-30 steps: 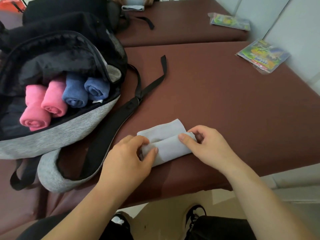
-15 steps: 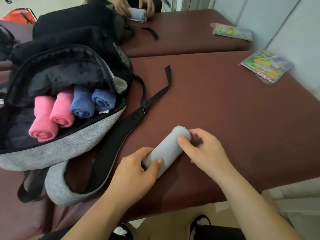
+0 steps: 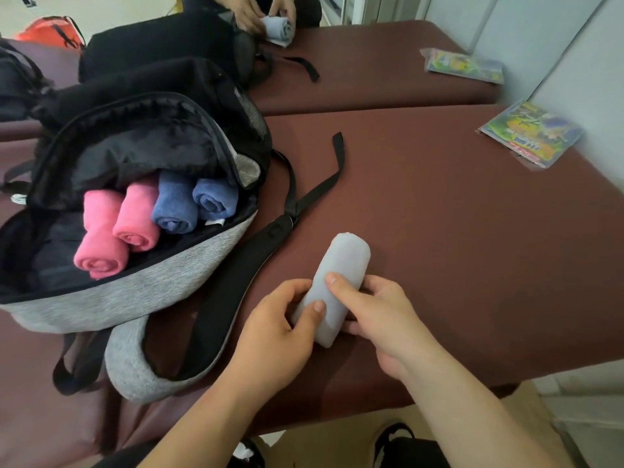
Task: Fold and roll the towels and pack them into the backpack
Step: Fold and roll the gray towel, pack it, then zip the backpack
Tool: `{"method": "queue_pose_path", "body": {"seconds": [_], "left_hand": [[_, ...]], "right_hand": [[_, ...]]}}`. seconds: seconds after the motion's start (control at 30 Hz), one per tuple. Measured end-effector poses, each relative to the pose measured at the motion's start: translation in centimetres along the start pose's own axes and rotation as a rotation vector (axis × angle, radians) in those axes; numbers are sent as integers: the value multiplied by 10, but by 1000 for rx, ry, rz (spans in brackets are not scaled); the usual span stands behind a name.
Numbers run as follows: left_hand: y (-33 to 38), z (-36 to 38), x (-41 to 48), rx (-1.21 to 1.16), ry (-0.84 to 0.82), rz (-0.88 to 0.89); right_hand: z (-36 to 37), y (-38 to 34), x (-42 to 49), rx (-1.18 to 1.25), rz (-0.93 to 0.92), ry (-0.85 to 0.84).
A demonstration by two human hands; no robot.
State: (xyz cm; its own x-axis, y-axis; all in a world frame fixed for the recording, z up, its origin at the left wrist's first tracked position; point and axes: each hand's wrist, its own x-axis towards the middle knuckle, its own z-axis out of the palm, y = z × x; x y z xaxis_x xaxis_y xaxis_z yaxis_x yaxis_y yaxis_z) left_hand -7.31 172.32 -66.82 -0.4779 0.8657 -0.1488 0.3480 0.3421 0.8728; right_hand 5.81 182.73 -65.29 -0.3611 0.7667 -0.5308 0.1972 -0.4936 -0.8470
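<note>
A pale grey towel (image 3: 341, 265), rolled into a tight cylinder, lies on the maroon table (image 3: 439, 231) near its front edge. My left hand (image 3: 280, 329) grips its near end from the left, thumb on top. My right hand (image 3: 378, 315) holds the same end from the right, thumb across the roll. The grey and black backpack (image 3: 135, 298) lies open at the left. Inside it sit two pink rolled towels (image 3: 108, 238) and two blue rolled towels (image 3: 192, 204) side by side.
The backpack's black straps (image 3: 304, 197) trail across the table between the bag and the roll. Plastic-wrapped colourful packets (image 3: 530, 133) lie at the right edge. On a second table behind, another person's hands (image 3: 263, 11) roll a light blue towel beside a black bag (image 3: 162, 45).
The grey towel went from half rolled with a flat tail to a full cylinder. It has swung so its far end points away from me, and both hands have shifted to its near end.
</note>
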Motion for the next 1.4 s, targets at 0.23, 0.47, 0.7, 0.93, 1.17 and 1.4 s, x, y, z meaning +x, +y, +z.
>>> {"method": "queue_pose_path", "body": {"seconds": [0.23,0.47,0.7,0.93,1.17,1.4], "left_hand": [[19,-17,-25,-494,-118,-69],[33,-74,-49,-781,-141,-214],[34,-158,-54,-663,116,-232],[1,-255,-38,-440,551,-250],[-73,-267,-14,-65,573,-415],[-63,-234,-13,-148,560,-398]], "right_hand": [[12,-13,-33,163,33,-38],[58,-40,-70,5,-26,-51],[132,-82,-84,-330,-107,-239],[205,-91,-39,-933,-555,-253],[184,-60,20,-1777,-799,-352],[146,-56,18,-1806,-834,-217]]}}
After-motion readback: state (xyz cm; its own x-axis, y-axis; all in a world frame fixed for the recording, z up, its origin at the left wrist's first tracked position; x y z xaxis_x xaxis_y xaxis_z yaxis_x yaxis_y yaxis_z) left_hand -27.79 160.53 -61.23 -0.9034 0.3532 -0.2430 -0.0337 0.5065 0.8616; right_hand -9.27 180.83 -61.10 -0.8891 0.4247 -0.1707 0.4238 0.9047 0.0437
